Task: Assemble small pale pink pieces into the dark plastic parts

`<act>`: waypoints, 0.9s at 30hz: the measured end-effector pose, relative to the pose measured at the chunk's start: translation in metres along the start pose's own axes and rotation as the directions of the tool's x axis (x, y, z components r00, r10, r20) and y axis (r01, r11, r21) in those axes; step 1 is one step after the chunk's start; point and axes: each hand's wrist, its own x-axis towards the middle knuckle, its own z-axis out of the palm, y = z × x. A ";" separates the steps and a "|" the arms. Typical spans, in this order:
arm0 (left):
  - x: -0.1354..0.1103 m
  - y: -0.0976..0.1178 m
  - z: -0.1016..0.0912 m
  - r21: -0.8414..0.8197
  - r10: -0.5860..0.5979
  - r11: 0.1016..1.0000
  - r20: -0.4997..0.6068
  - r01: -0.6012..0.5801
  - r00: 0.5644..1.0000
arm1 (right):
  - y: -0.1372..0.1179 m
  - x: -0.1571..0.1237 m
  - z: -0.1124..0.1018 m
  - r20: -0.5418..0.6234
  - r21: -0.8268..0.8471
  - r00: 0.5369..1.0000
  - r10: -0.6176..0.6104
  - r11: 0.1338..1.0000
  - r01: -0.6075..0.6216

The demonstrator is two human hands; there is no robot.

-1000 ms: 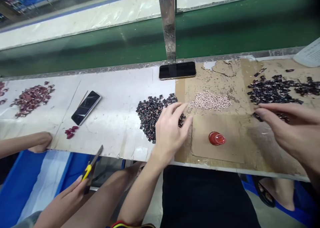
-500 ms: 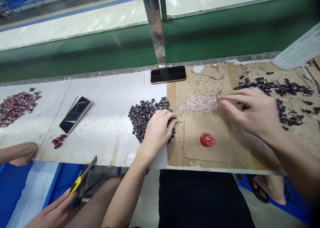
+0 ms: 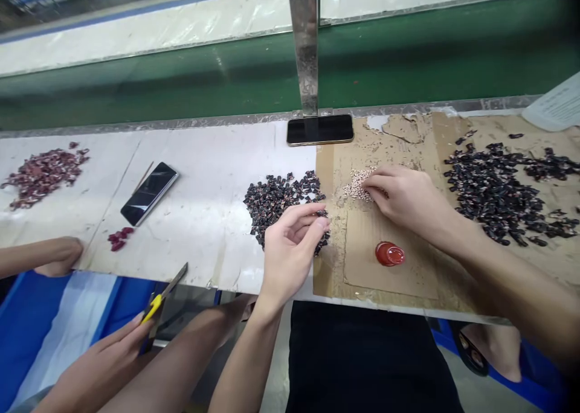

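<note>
The left hand (image 3: 292, 250), half-closed, skirts the dark pile (image 3: 281, 204); the right hand (image 3: 408, 198), curled, touches the pale pile (image 3: 356, 185).

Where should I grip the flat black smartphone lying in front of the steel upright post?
Best pinch the black smartphone by its two short ends, coming from the near side: it lies flat, and the steel upright post stands behind its long back edge.

A cardboard sheet (image 3: 408, 274) is lying on the bench's (image 3: 212, 244) right half, carrying a heap of small parts (image 3: 493, 189) and a round cap (image 3: 389, 253). Left of it, a second heap (image 3: 281, 208) is sitting on the bench, with a phone (image 3: 149, 194) lying farther left and another phone (image 3: 319, 129) resting along the back edge.
</note>
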 end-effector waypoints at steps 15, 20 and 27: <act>-0.020 0.004 0.027 -0.076 0.068 0.995 -0.033 -0.070 0.997 | -0.017 -0.053 -0.040 -0.070 0.796 0.799 0.598 0.516 -0.316; -0.033 0.009 0.043 -0.012 0.246 0.969 0.084 -0.246 0.966 | -0.046 -0.069 -0.046 0.281 0.960 0.814 0.509 -0.136 -0.246; -0.034 0.011 0.046 0.191 0.530 0.794 0.250 -0.578 0.811 | -0.064 -0.073 -0.047 0.311 0.948 0.842 0.441 -0.208 -0.241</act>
